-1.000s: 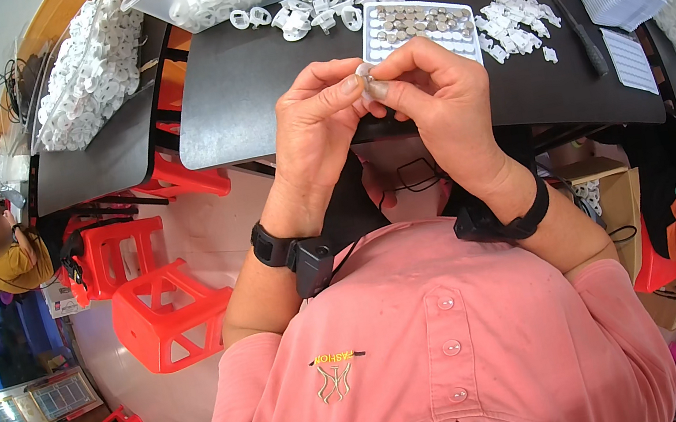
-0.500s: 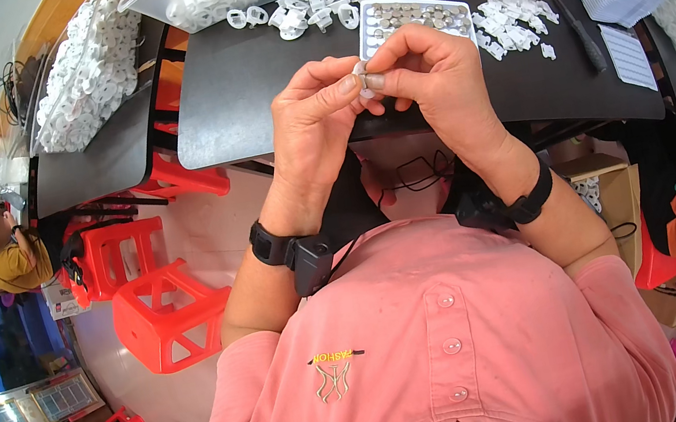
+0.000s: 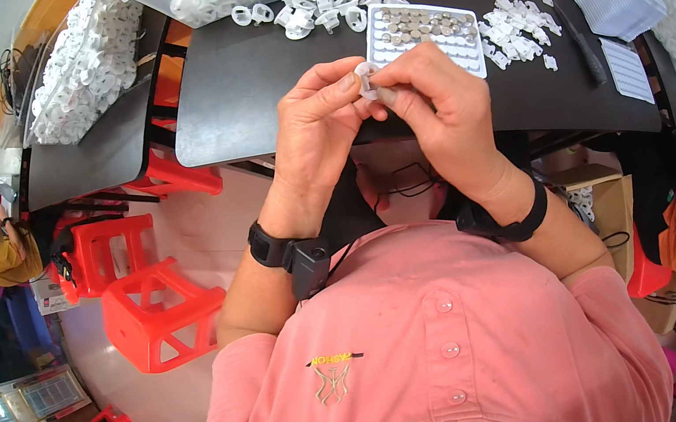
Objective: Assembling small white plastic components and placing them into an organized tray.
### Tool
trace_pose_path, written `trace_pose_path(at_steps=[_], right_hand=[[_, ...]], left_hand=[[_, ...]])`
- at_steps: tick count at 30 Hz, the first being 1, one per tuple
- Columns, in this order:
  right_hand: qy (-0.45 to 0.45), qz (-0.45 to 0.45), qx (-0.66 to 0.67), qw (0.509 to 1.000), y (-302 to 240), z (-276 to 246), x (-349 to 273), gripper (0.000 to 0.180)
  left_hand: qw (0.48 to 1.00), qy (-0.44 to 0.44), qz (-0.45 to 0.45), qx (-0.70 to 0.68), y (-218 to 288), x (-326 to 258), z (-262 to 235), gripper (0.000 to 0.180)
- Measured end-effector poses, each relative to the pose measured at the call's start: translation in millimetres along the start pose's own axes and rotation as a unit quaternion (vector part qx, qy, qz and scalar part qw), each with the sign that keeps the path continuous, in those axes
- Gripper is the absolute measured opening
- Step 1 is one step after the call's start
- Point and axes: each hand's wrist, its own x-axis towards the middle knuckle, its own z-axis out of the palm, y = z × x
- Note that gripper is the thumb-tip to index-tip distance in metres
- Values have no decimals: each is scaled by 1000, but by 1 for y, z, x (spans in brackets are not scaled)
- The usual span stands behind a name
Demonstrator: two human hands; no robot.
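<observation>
While both hands meet, a white ring sits pinched between.

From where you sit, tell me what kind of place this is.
Probably a small assembly workshop. Heaps of white plastic rings cover the black tables, a white tray holds small metal discs, and both hands pinch one small white part. Red stools stand alongside.

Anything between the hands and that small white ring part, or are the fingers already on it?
Nothing visible stands between. Both the left hand and the right hand already pinch the small white ring part between their fingers, held up above the black table, near the white tray of round metal pieces.
</observation>
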Motion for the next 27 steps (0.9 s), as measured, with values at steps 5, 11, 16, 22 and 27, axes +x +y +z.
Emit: trace_pose_path(at_steps=[5,11,16,22,27], right_hand=[[3,-3,9,1000,-1,-6,-2,14],[53,57,-192,978,21,-79,25,9],[-32,161,-266,950,40,-102,37,10],[-89,147,-298,939,49,-94,41,14],[-140,202,-229,942,53,-102,48,17]], left_hand=[[1000,-6,8,-13,0,2,4,20],[1000,-14,13,24,1,-3,-3,25],[999,-23,15,23,0,0,-2,24],[1000,-6,8,-1,1,-1,0,21],[1000,-14,7,-11,3,1,4,21]])
